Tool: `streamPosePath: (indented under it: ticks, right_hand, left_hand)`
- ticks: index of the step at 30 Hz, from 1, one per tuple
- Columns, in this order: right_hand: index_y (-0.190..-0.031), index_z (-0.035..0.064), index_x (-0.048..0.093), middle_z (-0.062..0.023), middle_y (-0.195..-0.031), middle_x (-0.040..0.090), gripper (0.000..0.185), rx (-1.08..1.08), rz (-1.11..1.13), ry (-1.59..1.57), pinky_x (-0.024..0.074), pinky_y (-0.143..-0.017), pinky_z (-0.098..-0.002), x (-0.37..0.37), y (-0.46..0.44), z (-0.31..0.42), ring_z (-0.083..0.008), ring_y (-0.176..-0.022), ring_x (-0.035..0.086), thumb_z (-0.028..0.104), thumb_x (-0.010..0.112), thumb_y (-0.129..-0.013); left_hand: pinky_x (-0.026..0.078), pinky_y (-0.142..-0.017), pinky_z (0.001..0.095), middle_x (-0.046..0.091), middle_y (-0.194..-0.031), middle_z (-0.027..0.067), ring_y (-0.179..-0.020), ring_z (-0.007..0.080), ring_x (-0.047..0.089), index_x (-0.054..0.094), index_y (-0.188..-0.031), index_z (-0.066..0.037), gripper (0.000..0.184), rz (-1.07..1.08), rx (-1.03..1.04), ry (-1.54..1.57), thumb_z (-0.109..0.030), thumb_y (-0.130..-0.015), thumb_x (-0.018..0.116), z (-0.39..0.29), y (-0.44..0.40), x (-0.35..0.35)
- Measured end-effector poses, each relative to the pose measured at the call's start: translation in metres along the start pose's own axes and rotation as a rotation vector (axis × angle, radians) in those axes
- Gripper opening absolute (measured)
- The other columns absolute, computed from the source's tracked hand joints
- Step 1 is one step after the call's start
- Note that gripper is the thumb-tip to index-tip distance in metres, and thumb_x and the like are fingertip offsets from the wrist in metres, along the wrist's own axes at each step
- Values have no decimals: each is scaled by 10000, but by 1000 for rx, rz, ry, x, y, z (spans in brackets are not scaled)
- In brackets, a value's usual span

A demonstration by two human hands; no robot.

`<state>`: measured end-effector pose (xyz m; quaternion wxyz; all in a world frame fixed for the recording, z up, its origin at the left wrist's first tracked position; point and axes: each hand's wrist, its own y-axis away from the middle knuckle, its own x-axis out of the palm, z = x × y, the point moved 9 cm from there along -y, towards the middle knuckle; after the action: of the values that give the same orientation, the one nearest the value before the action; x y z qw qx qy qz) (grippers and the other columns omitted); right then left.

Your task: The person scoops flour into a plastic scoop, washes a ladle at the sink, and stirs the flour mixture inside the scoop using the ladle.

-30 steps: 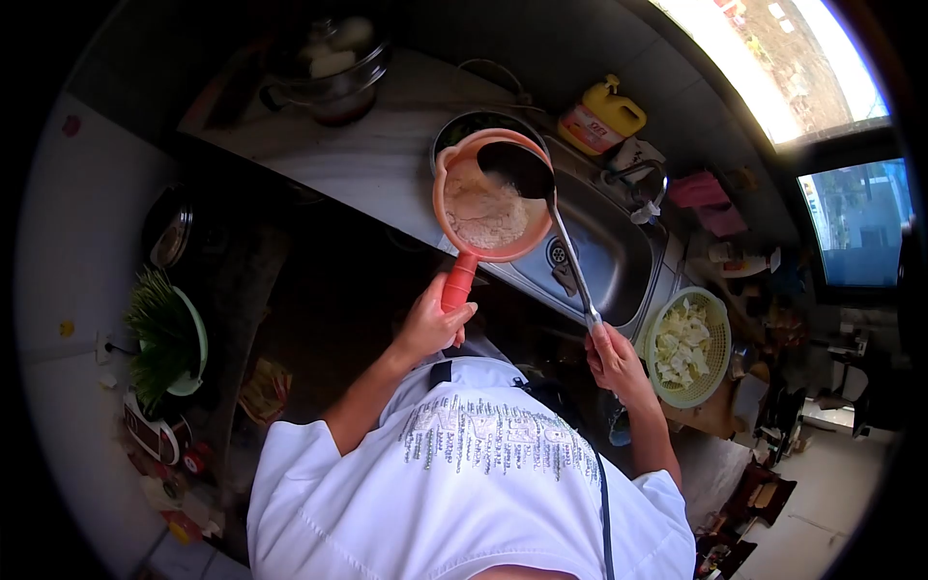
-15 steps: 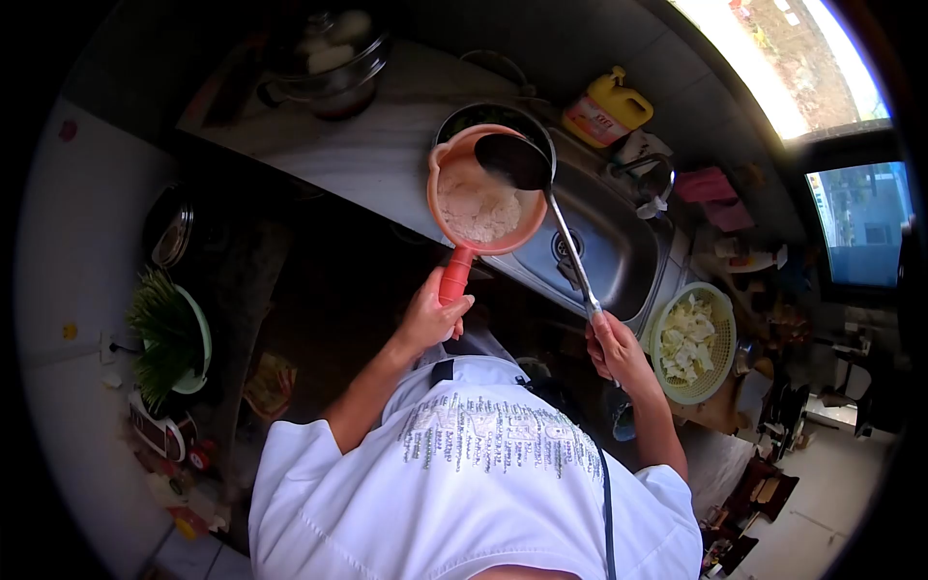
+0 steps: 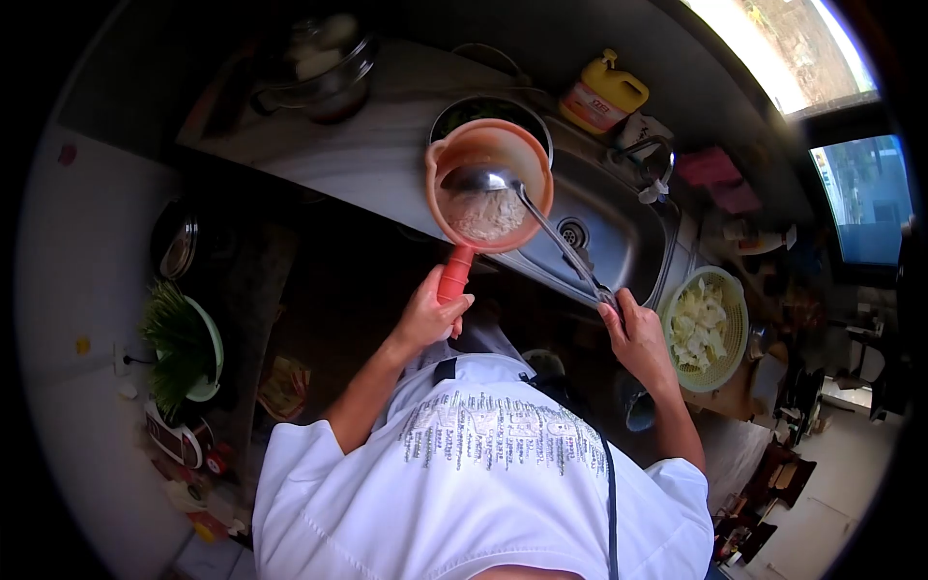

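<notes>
My left hand (image 3: pixel 432 307) is wrapped round the red handle of an orange scoop (image 3: pixel 542 159), held level above the counter edge. Pale powder (image 3: pixel 491 215) lies in the scoop. The fingers of my right hand (image 3: pixel 635 333) close on the handle end of a metal ladle (image 3: pixel 564 244). Its bowl is inside the scoop, over the powder, with the rounded underside facing up. Behind the scoop, partly hidden by it, a metal bowl (image 3: pixel 550 145) holds something dark green.
Right of the scoop is a steel sink (image 3: pixel 619 232) with a faucet (image 3: pixel 657 159). A yellow jug (image 3: pixel 601 97) stands behind it. A basket (image 3: pixel 739 333) of chopped leaves is at the right. A glass pot (image 3: pixel 338 87) sits at the back left, and long greens (image 3: pixel 174 338) at the far left.
The ladle has turned over and its bowl has dropped leftward and down into the scoop. My right hand has moved slightly right and up. My left hand keeps its hold.
</notes>
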<state>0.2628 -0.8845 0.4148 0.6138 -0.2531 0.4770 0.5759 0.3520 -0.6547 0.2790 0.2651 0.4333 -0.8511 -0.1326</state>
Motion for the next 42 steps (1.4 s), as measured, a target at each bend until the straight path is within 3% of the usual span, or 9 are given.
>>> streamPosePath:
  ticks: [6, 8, 10, 11, 15, 21, 27, 38, 42]
  right_hand:
    - [-824, 1, 423, -240, -626, 549, 308, -25, -59, 51, 410, -498, -490, 24, -11, -19, -446, -563, 527, 269, 500, -956]
    - [-813, 19, 429, -180, -541, 514, 343, -68, 10, -176, 400, -419, -412, 27, -10, -21, -348, -432, 494, 317, 459, -980]
    - [-808, 46, 440, -61, -504, 446, 383, 471, 438, -979, 363, -369, -295, 55, 9, -33, -164, -374, 419, 379, 409, -995]
    - [-809, 72, 450, 25, -535, 391, 415, 421, 411, -972, 328, -362, -207, 48, 12, -26, -45, -405, 363, 434, 369, -996]
    - [-810, 76, 457, 31, -511, 388, 408, 282, 295, -794, 293, -346, -209, 31, 13, -24, -38, -399, 374, 433, 386, -993]
    - [-792, -21, 420, -288, -676, 548, 342, 26, -14, -66, 403, -550, -530, 40, -14, -11, -504, -651, 500, 268, 478, -965]
    - [-788, 65, 446, 5, -517, 394, 399, 471, 429, -1001, 327, -347, -249, 65, 13, -15, -80, -397, 392, 401, 394, -997]
    - [-793, 31, 427, -46, -505, 433, 402, -137, -157, -5, 356, -360, -337, 56, -19, -3, -150, -373, 446, 383, 434, -987]
    - [-837, 82, 438, -3, -523, 389, 474, 619, 548, -1230, 302, -336, -247, 88, 6, -4, -103, -351, 332, 529, 354, -970]
  left_hand:
    - [441, -390, 267, 527, -698, 54, -437, 109, 522, 441, -1081, -1, 319, -19, 9, -44, -94, -842, 631, 0, -1, 2]
    - [446, -391, 267, 538, -708, 60, -442, 112, 532, 446, -1070, -2, 312, -68, -5, -120, -95, -838, 633, 3, -5, -3]
    - [447, -392, 267, 536, -703, 60, -442, 113, 531, 450, -1066, -2, 308, -67, -20, -107, -94, -836, 634, 7, -8, -3]
    - [448, -392, 268, 535, -699, 60, -441, 114, 531, 454, -1061, -3, 305, -70, -34, -94, -94, -834, 636, 8, -9, -5]
    - [450, -392, 268, 532, -689, 60, -443, 114, 533, 456, -1048, -4, 293, -76, -42, -75, -95, -835, 635, 11, -6, -7]
    - [449, -390, 270, 532, -686, 59, -441, 115, 534, 453, -1016, -9, 281, -93, -21, -67, -110, -831, 639, 14, -8, -7]
    - [451, -390, 273, 536, -685, 62, -440, 121, 537, 454, -1007, -18, 277, -161, -16, -110, -119, -828, 640, 19, -17, -12]
    - [442, -411, 252, 510, -682, 27, -458, 95, 515, 457, -1019, -35, 259, -186, -12, -96, -106, -841, 632, 15, -12, -6]
    - [460, -382, 276, 547, -688, 81, -436, 134, 556, 434, -1021, -7, 306, -205, 23, -92, -100, -813, 638, 24, -22, -12]
